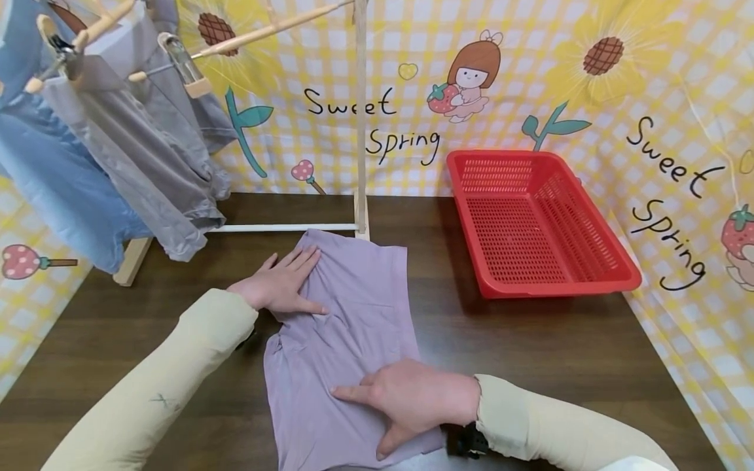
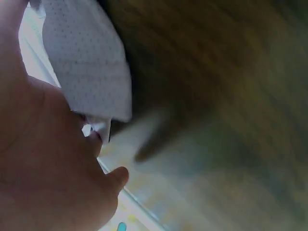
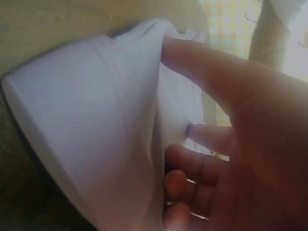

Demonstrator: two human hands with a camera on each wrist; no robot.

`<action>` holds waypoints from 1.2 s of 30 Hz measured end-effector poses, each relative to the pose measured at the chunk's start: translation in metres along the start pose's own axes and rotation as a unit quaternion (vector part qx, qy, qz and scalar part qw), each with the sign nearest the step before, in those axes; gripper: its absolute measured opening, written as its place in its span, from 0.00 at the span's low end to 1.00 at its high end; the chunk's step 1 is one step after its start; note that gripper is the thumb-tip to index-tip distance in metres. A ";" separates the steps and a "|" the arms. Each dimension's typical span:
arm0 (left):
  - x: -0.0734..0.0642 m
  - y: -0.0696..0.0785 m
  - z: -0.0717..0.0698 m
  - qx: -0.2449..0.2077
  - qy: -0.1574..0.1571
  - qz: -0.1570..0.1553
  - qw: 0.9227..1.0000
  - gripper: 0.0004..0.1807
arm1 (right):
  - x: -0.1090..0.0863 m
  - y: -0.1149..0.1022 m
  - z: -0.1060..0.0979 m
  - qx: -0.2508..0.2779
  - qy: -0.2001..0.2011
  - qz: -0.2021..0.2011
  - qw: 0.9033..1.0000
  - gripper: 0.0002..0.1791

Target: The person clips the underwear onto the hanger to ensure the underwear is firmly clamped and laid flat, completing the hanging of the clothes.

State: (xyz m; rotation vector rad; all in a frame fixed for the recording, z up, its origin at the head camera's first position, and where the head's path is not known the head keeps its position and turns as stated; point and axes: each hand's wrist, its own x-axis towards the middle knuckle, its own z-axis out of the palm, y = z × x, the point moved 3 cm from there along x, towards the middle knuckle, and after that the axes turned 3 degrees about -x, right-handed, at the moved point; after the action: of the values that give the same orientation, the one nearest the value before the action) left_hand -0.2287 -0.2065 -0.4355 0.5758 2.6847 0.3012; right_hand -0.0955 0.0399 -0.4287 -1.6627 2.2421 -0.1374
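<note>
A pair of lavender shorts (image 1: 353,333) lies spread on the dark wooden table, its waistband along the right side. My left hand (image 1: 285,284) rests flat on the far leg with fingers spread. On the near part of the shorts lies my right hand (image 1: 412,399), its index finger stretched out and its thumb apart. In the right wrist view, the other fingers (image 3: 175,185) are bent beside a fold of the pale-looking fabric (image 3: 91,110). The left wrist view shows the left hand (image 2: 53,163) beside the cloth's edge (image 2: 91,67).
A red plastic basket (image 1: 530,242) stands at the back right. At the back left, grey shorts (image 1: 135,150) and a blue garment (image 1: 59,163) hang from clip hangers. The rack's wooden post (image 1: 361,131) rises just behind the lavender shorts. Yellow checked cloth (image 1: 406,39) covers the walls.
</note>
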 end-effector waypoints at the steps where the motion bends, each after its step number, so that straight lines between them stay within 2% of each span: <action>1: 0.000 -0.001 0.000 -0.004 0.002 0.000 1.000 0.68 | -0.001 0.001 -0.001 0.006 0.009 -0.004 1.000 0.53; 3: -0.003 0.002 -0.002 -0.017 0.011 0.003 1.000 0.68 | -0.002 0.007 -0.003 0.033 0.036 -0.011 0.999 0.48; 5: -0.006 0.003 0.001 -0.027 0.023 0.010 0.999 0.68 | -0.004 0.017 -0.008 0.047 0.078 -0.002 0.996 0.42; 8: -0.015 0.006 0.007 -0.040 0.050 0.027 0.998 0.70 | -0.009 0.039 -0.016 0.045 0.144 0.050 0.987 0.38; 10: -0.023 0.007 0.015 -0.036 0.059 0.037 0.997 0.74 | -0.014 0.055 -0.019 0.031 0.156 0.104 0.982 0.45; 13: -0.036 0.009 0.025 -0.027 0.048 0.052 0.997 0.80 | -0.021 0.073 -0.019 0.027 0.120 0.162 0.979 0.60; 16: -0.046 0.007 0.032 -0.010 0.026 0.050 0.998 0.84 | -0.027 0.079 -0.016 0.028 0.069 0.191 0.979 0.70; 20: -0.056 0.004 0.031 -0.005 0.024 0.045 0.999 0.86 | -0.030 0.080 -0.015 0.014 0.036 0.215 0.976 0.75; 24: -0.059 0.003 0.028 -0.007 0.034 0.052 0.998 0.86 | -0.029 0.080 -0.017 0.016 0.037 0.218 0.975 0.75; 29: -0.057 0.008 0.024 -0.022 0.059 0.065 0.996 0.82 | -0.027 0.087 -0.027 0.067 0.096 0.205 0.972 0.69; 33: -0.056 0.019 0.013 -0.025 0.080 0.065 0.994 0.76 | -0.025 0.096 -0.044 0.090 0.160 0.204 0.962 0.59; 36: -0.055 0.025 0.005 -0.024 0.078 0.057 0.995 0.72 | -0.021 0.101 -0.063 0.088 0.213 0.208 0.951 0.53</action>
State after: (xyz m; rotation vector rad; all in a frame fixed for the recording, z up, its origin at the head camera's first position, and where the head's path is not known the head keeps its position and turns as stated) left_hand -0.1714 -0.2076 -0.4160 0.7210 2.7892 0.4582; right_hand -0.2027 0.0834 -0.3938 -1.1124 2.7452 -0.6210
